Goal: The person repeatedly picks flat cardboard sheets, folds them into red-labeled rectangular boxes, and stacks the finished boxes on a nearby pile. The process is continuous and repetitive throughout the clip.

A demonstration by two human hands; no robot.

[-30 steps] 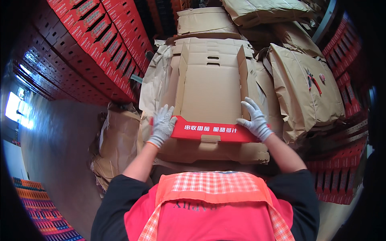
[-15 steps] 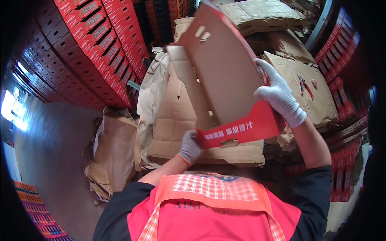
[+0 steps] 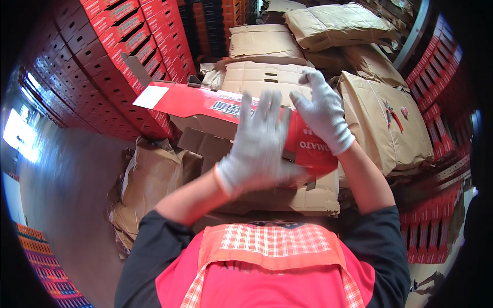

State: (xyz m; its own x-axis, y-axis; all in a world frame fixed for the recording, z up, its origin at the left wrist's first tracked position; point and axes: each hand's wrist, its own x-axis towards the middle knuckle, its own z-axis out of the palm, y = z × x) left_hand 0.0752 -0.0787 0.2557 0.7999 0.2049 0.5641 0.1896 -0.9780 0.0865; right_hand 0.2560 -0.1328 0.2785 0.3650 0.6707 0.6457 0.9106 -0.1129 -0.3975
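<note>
the red carton blank (image 3: 205, 105) is held flat and slightly tilted above the stack of flattened brown cartons (image 3: 267, 79), its long red face stretching from the person's chest-level hands away toward the left, with a white label at its far left end. the left hand (image 3: 259, 149), in a white knit glove, lies over the near face of the red carton blank with its fingers spread wide and pressed against it — whether the thumb is hooked underneath cannot be told. the right hand (image 3: 321, 113), gloved the same way, is just to the right of the left hand, its fingers curled over the carton's upper edge and closed on it. under the red carton blank, touching or nearly touching it, more loose brown cardboard (image 3: 303, 197) sits close to the person's orange apron (image 3: 272, 246). to the left of the carton rises a wall of stacked red boxes (image 3: 118, 56); to its right lie bundles wrapped in brown paper (image 3: 385, 123), and beyond these another column of red boxes (image 3: 436, 77). crumpled brown paper (image 3: 149, 179) lies below the carton's left end — on the grey floor (image 3: 67, 190).
</note>
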